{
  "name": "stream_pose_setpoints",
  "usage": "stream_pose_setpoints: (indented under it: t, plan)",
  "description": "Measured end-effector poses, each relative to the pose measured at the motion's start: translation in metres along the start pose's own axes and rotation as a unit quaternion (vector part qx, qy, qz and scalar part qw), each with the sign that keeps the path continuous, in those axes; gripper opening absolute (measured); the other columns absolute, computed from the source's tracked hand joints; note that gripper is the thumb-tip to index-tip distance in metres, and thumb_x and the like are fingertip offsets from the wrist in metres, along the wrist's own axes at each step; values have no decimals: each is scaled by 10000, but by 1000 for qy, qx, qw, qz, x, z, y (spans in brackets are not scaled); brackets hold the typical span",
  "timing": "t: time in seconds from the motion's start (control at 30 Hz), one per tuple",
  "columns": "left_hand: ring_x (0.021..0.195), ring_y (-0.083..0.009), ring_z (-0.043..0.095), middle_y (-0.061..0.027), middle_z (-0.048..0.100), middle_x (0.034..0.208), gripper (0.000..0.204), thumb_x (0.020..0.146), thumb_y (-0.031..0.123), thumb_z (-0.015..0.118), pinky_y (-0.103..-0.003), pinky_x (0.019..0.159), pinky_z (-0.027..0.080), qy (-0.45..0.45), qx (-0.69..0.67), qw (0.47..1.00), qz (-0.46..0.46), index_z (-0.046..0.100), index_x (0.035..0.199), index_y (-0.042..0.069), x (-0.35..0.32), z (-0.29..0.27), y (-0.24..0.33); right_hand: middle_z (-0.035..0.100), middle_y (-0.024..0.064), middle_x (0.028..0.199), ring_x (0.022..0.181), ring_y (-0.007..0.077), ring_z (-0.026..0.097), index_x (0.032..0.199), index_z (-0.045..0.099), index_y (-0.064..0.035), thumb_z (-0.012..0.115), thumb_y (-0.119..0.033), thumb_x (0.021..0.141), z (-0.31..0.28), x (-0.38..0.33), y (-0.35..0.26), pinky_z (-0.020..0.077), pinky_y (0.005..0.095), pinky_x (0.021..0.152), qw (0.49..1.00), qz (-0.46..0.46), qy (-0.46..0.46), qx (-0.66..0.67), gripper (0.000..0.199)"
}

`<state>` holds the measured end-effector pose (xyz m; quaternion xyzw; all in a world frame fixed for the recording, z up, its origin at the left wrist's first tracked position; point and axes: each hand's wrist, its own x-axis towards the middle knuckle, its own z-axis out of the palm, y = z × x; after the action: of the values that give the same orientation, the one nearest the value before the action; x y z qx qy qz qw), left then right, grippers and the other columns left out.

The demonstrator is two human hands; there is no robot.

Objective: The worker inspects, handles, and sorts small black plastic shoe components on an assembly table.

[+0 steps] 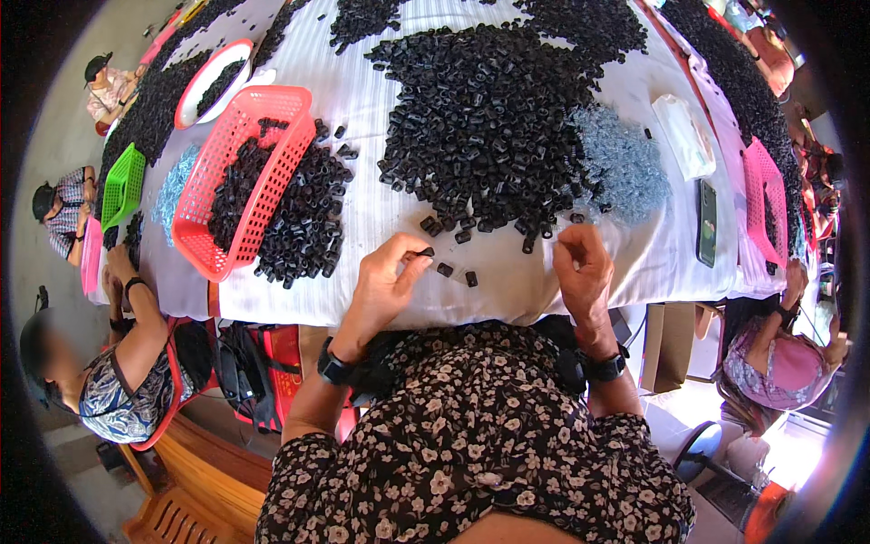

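Note:
My left hand (388,279) pinches a small black plastic piece (423,254) between thumb and fingertips, just above the table's near edge. To its right, my right hand (584,269) is closed in a pinch; whatever lies between its fingertips is too small to make out. A few loose black pieces (445,269) rest on the white cloth between the hands. Beyond them spreads a large heap of black plastic pieces (471,118). Small clear plastic pieces (625,172) lie heaped against its right side, close beyond my right hand.
At the left, a red perforated basket (275,172) holds black pieces, with more piled beside it (304,218). A white packet (684,136) and a phone (706,222) lie at the right. People sit on both sides, near a green basket (123,186) and a pink basket (766,204).

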<state>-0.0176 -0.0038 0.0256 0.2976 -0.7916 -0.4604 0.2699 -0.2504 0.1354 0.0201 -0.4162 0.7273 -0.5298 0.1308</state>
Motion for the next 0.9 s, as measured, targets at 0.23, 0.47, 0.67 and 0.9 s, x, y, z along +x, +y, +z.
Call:
stream_pose_setpoints:
  t: [0.23,0.47,0.67,0.9]
  plan:
    - [871,-129,604,-77,603,936,130,899,14,560,-257,794,511,-51,-325,943,-59,548,1021,-29,-3,-8,31,499,-49,817,725,15,467,896,566,-31,578,38,842,23,12,-69,401,178,636,950,42,-234,202,88]
    - [844,-110,592,-70,608,918,129,891,22,578,-248,764,506,-48,-329,941,-61,553,1008,-28,-5,-8,35,484,-45,837,744,6,450,912,556,-35,578,48,855,47,11,-79,383,172,629,901,55,-287,319,103]
    - [798,-103,577,-59,613,882,135,872,38,605,-248,735,478,-25,-362,928,-78,559,986,-18,-6,-2,31,481,-40,799,725,14,446,897,553,-32,583,34,853,52,9,-81,375,174,616,922,8,-284,264,84]
    - [758,-99,553,-41,598,860,143,837,28,633,-238,720,452,67,-381,919,-79,550,952,10,-6,2,16,486,-49,790,701,17,431,869,566,-36,591,36,836,54,3,-74,362,180,606,918,-2,-314,241,83]
